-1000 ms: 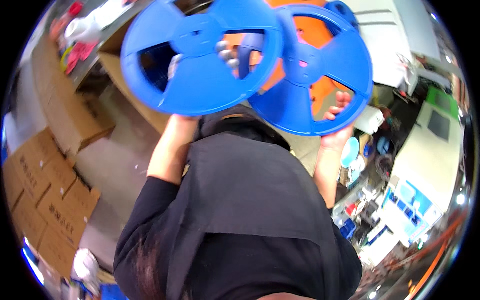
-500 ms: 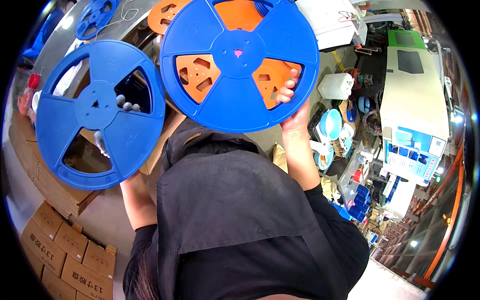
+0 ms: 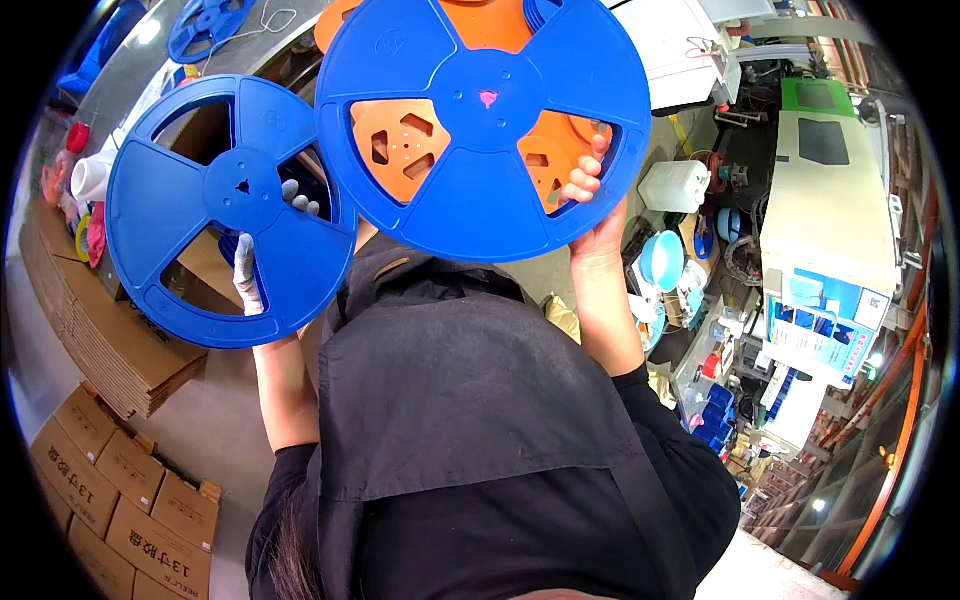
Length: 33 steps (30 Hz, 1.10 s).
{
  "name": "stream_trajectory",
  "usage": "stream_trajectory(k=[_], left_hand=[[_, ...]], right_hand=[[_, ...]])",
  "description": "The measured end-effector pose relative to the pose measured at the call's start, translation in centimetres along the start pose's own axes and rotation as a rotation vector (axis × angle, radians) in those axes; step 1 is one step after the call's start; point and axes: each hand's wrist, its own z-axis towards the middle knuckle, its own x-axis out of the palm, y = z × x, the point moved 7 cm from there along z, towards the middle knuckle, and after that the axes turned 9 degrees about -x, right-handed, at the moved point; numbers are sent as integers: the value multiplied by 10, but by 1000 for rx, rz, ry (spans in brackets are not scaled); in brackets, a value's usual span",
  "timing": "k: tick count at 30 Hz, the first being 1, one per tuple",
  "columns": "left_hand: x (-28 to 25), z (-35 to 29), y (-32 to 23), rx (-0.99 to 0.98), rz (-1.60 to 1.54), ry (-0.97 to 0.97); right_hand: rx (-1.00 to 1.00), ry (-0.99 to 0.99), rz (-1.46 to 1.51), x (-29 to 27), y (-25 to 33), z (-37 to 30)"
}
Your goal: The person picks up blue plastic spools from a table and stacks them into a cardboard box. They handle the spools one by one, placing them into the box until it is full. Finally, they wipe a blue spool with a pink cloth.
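Observation:
My left hand [image 3: 246, 274], in a pale glove, grips a blue plastic reel [image 3: 230, 188] at the left. Its thumb shows across one of the reel's openings and its fingertips in another. My right hand [image 3: 582, 182] holds a second, brighter blue reel [image 3: 470, 195] by its lower right side. Bare fingers curl through an opening of that reel, while the thumb is hidden. The right reel faces me, with a pink-looking hole at its hub. Both reels are held up side by side, and their rims overlap in view. Orange reels [image 3: 402, 150] show behind the right one.
Another blue reel [image 3: 208, 25] lies on the grey table [image 3: 135, 75] at the far left. Flattened cardboard [image 3: 120, 345] is stacked below it, near brown cartons [image 3: 150, 535]. At the right are a white jug [image 3: 672, 187], blue basins [image 3: 662, 260] and a large cream machine [image 3: 825, 200].
The left reel has moved right and a little up, closing the gap to the right reel, and has turned somewhat. The right reel has shifted only slightly to the right in view.

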Motion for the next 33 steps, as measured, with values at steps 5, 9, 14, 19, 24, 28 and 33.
stream_trajectory(k=[5, 9, 14, 19, 24, 28, 33], left_hand=[[2, -2, -2, 3, -5, -42], [4, -5, -3, 1, -12, -68], [5, -5, -2, -25, -37, -29], [-6, 8, 5, 11, 65, -79], [37, 36, 32, 53, 368, -43], [62, 38, 52, -49, 296, 60], [80, 11, 53, -200, -104, 202]], right_hand=[[3, 96, 43, 6, 0, -1], [16, 128, 58, 9, -2, -3], [-6, 151, -19, 16, -3, -8], [-108, 57, -392, 48, -18, -14], [-147, 541, -1049, 135, -105, -32], [-178, 975, -1410, 174, -174, -58], [-267, 1209, -1368, 195, -173, -70]])
